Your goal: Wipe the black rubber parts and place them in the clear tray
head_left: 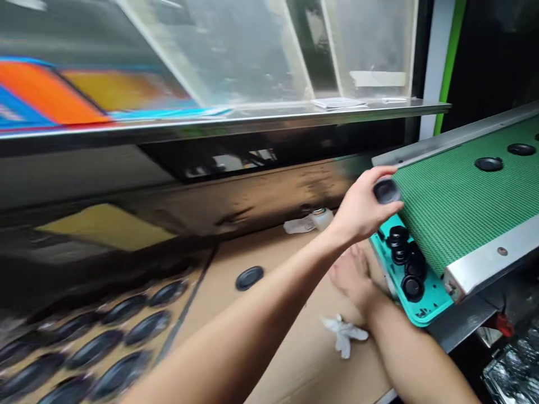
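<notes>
The fingers of the left hand are curled nearly shut around a black disc, holding it by its edge just above a green conveyor belt. At far left, rows of glossy black oval discs, somewhat blurred, lie on smooth brown cardboard covering the table. A lone black disc sits apart from the rows, while a bottle in white wrapping lies farther back against a dark, scuffed machine panel. Nearer, a crumpled white tissue lies on the cardboard. The left forearm stretches diagonally up from the lower left, its wrist bent toward the belt. The right forearm rises from the lower right, and the right hand rests palm down with its fingers loosely open, holding nothing, just beside a teal plastic tray bearing stacked round black parts. The belt has a fine woven mesh texture, carries two more black discs, and runs between brushed steel rails.
</notes>
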`<state>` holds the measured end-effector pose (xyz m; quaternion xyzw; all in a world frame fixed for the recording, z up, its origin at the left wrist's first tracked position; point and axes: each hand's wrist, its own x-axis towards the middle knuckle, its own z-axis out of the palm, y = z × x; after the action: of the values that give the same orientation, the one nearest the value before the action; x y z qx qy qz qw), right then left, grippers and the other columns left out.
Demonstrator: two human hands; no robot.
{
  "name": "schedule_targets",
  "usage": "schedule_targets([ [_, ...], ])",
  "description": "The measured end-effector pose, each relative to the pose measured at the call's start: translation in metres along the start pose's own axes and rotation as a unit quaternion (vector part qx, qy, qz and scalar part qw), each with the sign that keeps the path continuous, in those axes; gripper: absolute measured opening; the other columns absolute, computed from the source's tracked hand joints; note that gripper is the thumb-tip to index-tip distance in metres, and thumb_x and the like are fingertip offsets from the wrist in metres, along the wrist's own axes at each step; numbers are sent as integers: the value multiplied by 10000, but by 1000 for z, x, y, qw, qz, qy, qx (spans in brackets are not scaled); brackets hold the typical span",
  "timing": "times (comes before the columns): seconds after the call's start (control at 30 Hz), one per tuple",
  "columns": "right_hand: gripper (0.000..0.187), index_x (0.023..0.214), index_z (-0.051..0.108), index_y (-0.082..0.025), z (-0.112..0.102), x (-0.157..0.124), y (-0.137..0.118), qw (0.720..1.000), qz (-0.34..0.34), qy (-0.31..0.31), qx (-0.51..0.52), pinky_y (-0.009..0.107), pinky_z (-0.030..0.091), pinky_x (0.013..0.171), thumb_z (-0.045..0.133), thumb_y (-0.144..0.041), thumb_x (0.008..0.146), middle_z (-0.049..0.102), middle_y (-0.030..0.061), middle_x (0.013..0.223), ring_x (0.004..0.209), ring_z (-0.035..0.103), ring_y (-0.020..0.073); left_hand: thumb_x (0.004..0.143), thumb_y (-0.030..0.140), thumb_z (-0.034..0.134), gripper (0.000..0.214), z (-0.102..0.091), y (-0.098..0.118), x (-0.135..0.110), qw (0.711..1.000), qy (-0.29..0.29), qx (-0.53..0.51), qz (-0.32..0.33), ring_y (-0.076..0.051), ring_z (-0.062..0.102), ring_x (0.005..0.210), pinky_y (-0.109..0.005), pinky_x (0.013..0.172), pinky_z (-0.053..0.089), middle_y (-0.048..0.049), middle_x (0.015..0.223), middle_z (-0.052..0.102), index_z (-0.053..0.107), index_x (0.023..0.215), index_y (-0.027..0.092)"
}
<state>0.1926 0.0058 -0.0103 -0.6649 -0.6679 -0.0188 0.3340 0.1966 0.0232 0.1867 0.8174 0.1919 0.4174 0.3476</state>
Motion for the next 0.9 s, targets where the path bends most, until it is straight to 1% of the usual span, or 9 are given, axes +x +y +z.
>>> schedule_targets([
  [0.1,278,1106,713,-173,-3,3,-5,996,21,-66,-50,454,451,935,551,-297,916,643,148,1124,1095,536,308,608,203,843,647,-59,-46,-87,971,117,-109,-176,-192,626,955,-311,831,522,-70,1148,651,633,1220,192],
  [0.2,318,1167,695,-223,-10,5,0,992,23,-104,-73,423,420,949,545,-301,898,632,128,1160,1108,506,292,519,169,893,725,-96,-91,-174,890,205,-233,-334,-118,586,743,-228,617,475,-30,1019,630,619,1190,183],
  [0.27,336,1186,691,-223,-11,5,6,992,18,-99,-70,418,407,970,540,-278,891,631,130,1194,1121,500,291,525,160,908,744,-107,-111,-216,853,220,-293,-371,-93,567,686,-214,588,461,-9,960,623,598,1202,185],
  [0.33,361,1211,677,-191,-11,4,8,996,6,-77,-52,423,404,993,531,-253,887,643,140,1201,1124,515,293,575,172,905,754,-111,-120,-241,838,221,-341,-365,-92,573,691,-216,590,473,-6,969,630,556,1243,204],
  [0.4,379,1238,651,-157,-13,4,3,999,-6,-39,-12,430,423,990,527,-267,898,662,151,1185,1115,544,297,611,181,898,786,-112,-124,-251,834,224,-370,-343,-108,595,721,-227,590,490,-16,1022,648,493,1282,234],
  [0.5,411,1272,611,-157,-19,3,-27,996,-47,12,77,425,467,957,569,-346,910,679,145,1187,1094,592,290,606,186,904,743,-115,-127,-249,829,227,-391,-330,-127,623,720,-246,575,508,-38,1065,677,471,1208,237],
  [0.67,367,1249,613,-176,-18,4,-94,958,-230,-77,153,415,483,950,611,-332,916,671,131,1267,1092,621,257,640,171,871,459,-131,-133,-245,794,228,-463,-322,-88,567,580,-194,493,431,1,790,662,602,1011,159],
  [0.77,350,1246,627,-180,-6,9,-111,957,-232,-74,158,432,484,955,601,-324,928,684,131,1250,1097,630,260,721,177,810,316,-141,-132,-244,746,264,-527,-309,-88,596,648,-184,545,454,-25,836,690,694,1011,130],
  [0.9,394,1282,636,-175,10,4,-111,972,-184,-26,142,444,494,966,589,-378,947,672,151,1271,1143,616,275,895,375,691,268,-143,-129,-239,697,276,-583,-315,-107,633,696,-187,585,483,-58,880,727,740,985,127],
])
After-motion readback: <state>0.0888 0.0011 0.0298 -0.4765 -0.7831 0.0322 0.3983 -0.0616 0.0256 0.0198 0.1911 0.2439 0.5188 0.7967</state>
